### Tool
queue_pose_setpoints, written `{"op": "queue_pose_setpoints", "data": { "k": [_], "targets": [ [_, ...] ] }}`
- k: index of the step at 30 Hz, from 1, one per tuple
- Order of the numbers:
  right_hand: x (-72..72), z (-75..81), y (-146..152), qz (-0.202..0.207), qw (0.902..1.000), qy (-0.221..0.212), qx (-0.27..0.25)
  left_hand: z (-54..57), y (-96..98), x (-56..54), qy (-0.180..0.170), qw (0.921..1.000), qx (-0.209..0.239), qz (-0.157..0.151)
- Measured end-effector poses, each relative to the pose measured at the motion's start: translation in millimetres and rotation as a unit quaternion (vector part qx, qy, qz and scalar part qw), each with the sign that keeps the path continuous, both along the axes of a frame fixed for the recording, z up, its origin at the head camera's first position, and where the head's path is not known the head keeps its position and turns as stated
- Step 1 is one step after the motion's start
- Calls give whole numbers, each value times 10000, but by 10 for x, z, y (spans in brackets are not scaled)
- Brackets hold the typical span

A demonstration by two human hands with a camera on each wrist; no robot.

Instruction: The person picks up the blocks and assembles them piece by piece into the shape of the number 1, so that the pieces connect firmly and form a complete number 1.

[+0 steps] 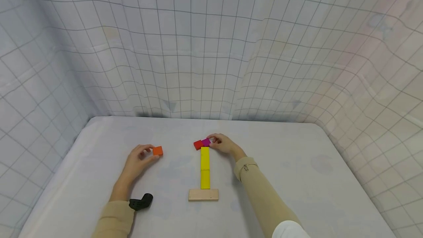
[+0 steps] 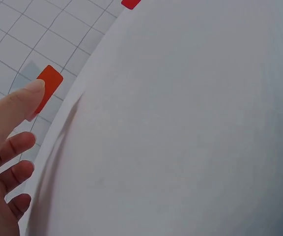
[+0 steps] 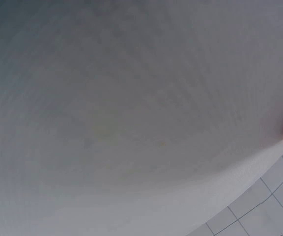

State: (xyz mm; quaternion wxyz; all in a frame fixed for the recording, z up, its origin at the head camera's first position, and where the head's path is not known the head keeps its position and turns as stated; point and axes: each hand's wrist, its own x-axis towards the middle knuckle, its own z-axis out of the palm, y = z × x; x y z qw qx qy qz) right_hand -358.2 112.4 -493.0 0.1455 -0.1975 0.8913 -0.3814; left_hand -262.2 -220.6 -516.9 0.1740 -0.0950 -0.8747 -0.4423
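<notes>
My left hand [image 1: 137,161] pinches an orange block [image 1: 158,151] between thumb and fingertips, left of the other blocks. The left wrist view shows the thumb on the face of that orange block [image 2: 50,84], with the other fingers loosely curled below. My right hand [image 1: 224,144] pinches a purple block [image 1: 206,142] at its right side. A red block [image 1: 198,144] lies right against the purple one, both slightly tilted. Below them two yellow blocks [image 1: 205,159] run end to end toward a plain wooden block [image 1: 203,195] lying crosswise. The right wrist view shows only a sliver of the hand.
All the blocks lie on a white-covered table [image 1: 297,179]. A white cloth with a dark grid [image 1: 211,47] hangs behind it and at both sides. A black device [image 1: 141,202] sits on the left wrist.
</notes>
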Motion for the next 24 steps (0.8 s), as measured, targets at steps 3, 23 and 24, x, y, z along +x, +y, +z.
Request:
{"op": "queue_pose_setpoints", "data": {
  "k": [3, 23, 24],
  "targets": [
    [-11, -1, -8, -53, 10000, -43, 40, 17, 67, -46, 15, 10000, 45, -20],
    [-21, -23, -3, 3, 10000, 36, 75, 74, 645, -263, -496, 9984, -92, -269],
    [-18, -22, -3, -2, 10000, 54, 78, 71, 665, -269, -523, 9982, -94, -278]
  ]
}}
